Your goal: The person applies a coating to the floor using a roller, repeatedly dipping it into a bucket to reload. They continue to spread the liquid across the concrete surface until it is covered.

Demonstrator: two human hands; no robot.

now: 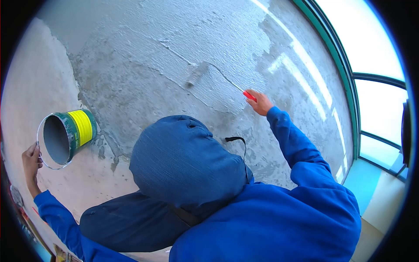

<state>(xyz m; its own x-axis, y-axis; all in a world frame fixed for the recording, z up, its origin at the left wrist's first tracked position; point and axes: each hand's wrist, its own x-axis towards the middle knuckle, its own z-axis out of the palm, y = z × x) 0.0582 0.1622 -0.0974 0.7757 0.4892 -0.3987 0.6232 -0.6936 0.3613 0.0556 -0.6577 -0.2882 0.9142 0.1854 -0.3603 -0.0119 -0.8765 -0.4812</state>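
My right hand (261, 104) is wrapped round the red handle (249, 96) of a paint roller. The roller head (198, 74) lies on the grey floor, on a stretch covered with a wet, textured light coating (209, 39). At the far left, my left hand (32, 162) grips the thin wire handle (42, 126) of a green bucket. The bucket (70, 134) has a yellow label and is tipped on its side, its open mouth towards my left hand; its inner wall looks grey.
Green-framed windows (354, 83) run along the right side, with bright reflections on the floor beside them. Pale pinkish floor (35, 83) borders the grey area on the left. Assorted items lie at the lower left edge. A black strap (235, 139) hangs near my body.
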